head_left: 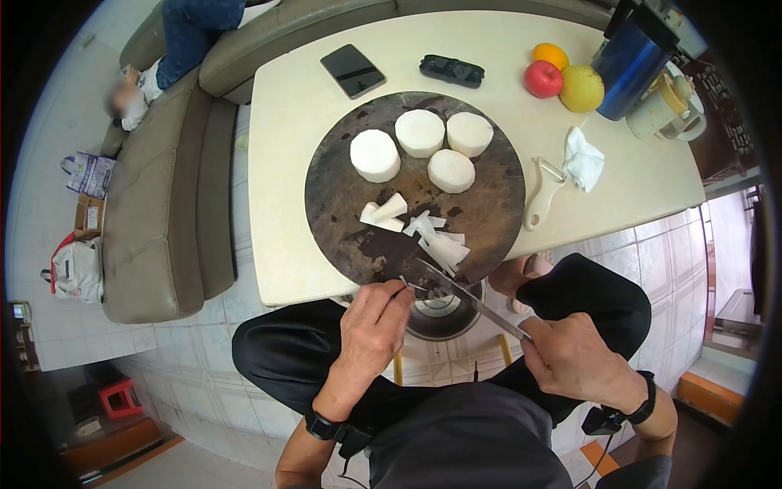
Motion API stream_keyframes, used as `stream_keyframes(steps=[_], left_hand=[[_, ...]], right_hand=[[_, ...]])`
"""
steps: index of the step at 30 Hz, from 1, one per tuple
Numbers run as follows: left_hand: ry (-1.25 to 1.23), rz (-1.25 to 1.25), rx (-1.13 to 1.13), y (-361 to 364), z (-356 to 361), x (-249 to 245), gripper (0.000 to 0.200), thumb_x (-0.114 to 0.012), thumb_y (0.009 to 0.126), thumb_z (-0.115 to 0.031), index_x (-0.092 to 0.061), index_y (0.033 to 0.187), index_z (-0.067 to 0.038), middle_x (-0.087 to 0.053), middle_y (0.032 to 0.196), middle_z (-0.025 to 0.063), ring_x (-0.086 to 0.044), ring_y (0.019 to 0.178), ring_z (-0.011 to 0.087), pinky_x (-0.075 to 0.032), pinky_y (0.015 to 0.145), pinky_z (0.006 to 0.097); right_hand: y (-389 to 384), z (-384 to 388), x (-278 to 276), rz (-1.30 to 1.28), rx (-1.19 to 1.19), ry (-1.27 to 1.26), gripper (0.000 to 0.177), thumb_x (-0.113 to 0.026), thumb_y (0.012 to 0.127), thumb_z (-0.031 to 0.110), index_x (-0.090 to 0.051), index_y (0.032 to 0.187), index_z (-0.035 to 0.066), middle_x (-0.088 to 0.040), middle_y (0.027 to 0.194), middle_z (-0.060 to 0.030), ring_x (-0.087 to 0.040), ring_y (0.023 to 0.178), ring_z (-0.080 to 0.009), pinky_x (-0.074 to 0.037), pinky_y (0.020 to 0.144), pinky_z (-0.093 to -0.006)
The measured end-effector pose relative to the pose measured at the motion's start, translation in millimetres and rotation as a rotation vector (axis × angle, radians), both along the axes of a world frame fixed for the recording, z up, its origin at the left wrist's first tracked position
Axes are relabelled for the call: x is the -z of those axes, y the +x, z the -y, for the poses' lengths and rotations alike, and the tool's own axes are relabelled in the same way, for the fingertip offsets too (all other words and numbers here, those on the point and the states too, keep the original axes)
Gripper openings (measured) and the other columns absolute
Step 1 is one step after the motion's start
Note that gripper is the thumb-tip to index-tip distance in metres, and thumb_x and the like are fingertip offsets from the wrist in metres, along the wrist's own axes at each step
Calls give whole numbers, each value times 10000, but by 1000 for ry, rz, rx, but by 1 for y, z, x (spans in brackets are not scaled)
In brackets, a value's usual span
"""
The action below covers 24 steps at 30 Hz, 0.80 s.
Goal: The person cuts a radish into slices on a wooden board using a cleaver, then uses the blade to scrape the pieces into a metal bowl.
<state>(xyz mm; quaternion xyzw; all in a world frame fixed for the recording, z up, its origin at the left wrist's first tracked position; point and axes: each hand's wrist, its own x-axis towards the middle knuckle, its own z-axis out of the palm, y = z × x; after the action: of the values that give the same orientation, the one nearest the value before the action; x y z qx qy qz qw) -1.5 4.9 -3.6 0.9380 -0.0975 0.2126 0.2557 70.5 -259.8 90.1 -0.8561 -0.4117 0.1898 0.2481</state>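
A round dark cutting board [334,183] lies on the cream table. Four white round vegetable pieces, such as this one [375,156], stand on its far half. Nearer to me lie white wedges [383,213] and a heap of thin white strips [440,243]. My right hand [574,354] is closed around the handle of a knife [489,314], whose blade points left over the board's near edge. My left hand [377,322] is closed at the board's near edge, pinching a small white piece [413,284] close to the blade tip.
On the table are a phone [353,71], a black case [452,71], fruit [582,88], a blue flask [635,61], a peeler [543,194] and a crumpled tissue [583,160]. A metal bowl [444,322] sits below the table edge. Another person [191,37] lies on the sofa.
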Motion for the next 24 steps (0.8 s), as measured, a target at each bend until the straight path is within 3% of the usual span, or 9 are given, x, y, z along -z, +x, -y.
stream_keyframes(steps=[5, 11, 16, 20, 22, 24], left_hand=[[-94, -9, -58, 0, 1, -5, 308, -775, 718, -5, -694, 1016, -8, -642, 1031, 126, -624, 845, 296, -533, 713, 362], [92, -98, 36, 7, -6, -18, 324, -765, 700, -19, -697, 1017, -19, -646, 1025, 118, -619, 823, 286, -515, 732, 376], [133, 23, 110, -1, -8, -7, 319, -772, 626, -43, -685, 933, -29, -655, 923, 74, -625, 792, 244, -488, 660, 346], [114, 86, 142, -5, 2, -2, 284, -781, 637, -51, -678, 901, -38, -651, 885, 55, -626, 785, 228, -479, 646, 338], [69, 46, 189, -9, 6, 3, 299, -691, 644, -37, -670, 942, -21, -629, 933, 66, -598, 831, 209, -469, 720, 335], [61, 26, 202, -12, 10, 4, 291, -687, 648, -35, -670, 938, -23, -630, 933, 64, -598, 832, 209, -469, 722, 335]], right_hand=[[-4, -1, -2, -31, 12, 3, 98, -606, 775, 25, -511, 761, 4, -503, 498, -145, -565, 473, -358, -421, 447, -448], [-7, 4, 2, -11, 40, -38, 104, -615, 785, 36, -519, 776, -1, -504, 494, -151, -568, 475, -362, -422, 452, -448], [-12, 8, -4, -9, 68, -23, 98, -616, 790, 41, -532, 792, -8, -514, 503, -157, -572, 481, -361, -422, 454, -446], [-15, 13, -6, -6, 90, -13, 97, -619, 793, 46, -541, 803, -11, -524, 513, -160, -576, 489, -356, -426, 462, -443], [-16, 17, -5, -3, 105, -23, 98, -619, 792, 48, -544, 808, -13, -527, 516, -160, -576, 491, -356, -426, 463, -443], [-18, 20, -5, 0, 126, -37, 98, -619, 792, 49, -546, 813, -15, -529, 518, -160, -576, 493, -355, -426, 464, -443]])
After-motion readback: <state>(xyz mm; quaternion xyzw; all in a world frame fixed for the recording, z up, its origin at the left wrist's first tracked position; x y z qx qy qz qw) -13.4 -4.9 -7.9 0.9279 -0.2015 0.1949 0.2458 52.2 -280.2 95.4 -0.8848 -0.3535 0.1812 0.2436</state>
